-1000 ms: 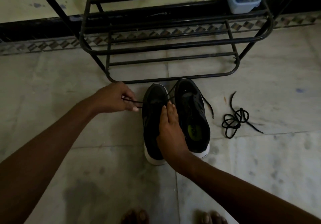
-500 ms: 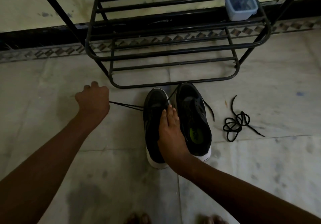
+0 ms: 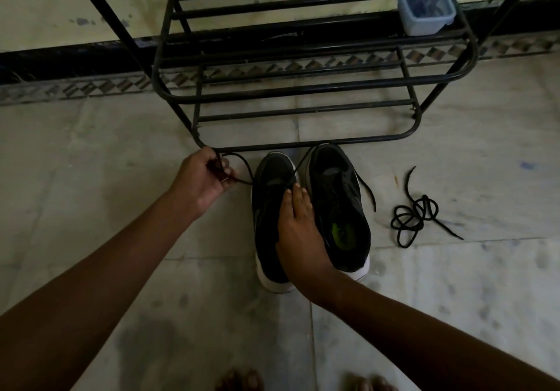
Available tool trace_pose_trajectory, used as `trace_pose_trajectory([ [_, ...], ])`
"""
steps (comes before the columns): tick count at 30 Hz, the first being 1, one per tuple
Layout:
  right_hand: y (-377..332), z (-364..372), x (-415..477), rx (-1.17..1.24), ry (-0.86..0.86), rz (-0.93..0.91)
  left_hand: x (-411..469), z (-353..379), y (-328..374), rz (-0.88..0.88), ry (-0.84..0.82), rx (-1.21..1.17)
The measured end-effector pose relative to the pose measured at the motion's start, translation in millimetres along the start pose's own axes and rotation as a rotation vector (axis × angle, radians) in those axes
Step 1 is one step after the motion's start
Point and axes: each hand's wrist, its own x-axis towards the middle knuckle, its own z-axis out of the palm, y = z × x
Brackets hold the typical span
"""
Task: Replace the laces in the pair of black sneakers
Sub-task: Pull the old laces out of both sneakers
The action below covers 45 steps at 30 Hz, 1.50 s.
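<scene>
A pale blue plastic tub (image 3: 425, 5) is sitting at the right end of a shelf of the black metal shoe rack (image 3: 303, 90). Something dark is lying in it, too blurred to make out. On the tiled floor (image 3: 91, 208) just in front of the rack, the two black sneakers are standing side by side, toes toward it. The right sneaker (image 3: 342, 202) is gaping open, showing a green mark on its insole.

The left hand (image 3: 200, 175) is reaching in left of the shoes, its fingers curled and pinching a loop of black lace (image 3: 245, 164) that is running across to the front of the left sneaker (image 3: 268, 205). The right hand (image 3: 300, 230) is pressing down on that sneaker's upper with its fingers laid out straight. A second lace (image 3: 415, 214) is lying tangled on the floor, right of the pair.
</scene>
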Motion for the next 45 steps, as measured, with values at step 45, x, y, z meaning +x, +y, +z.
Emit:
trace_pose_trajectory([
  [45, -1.6, 1.1, 2.9, 0.011, -0.026, -0.022, 7.3, 9.1, -4.8, 0.532, -0.416, 1.852],
])
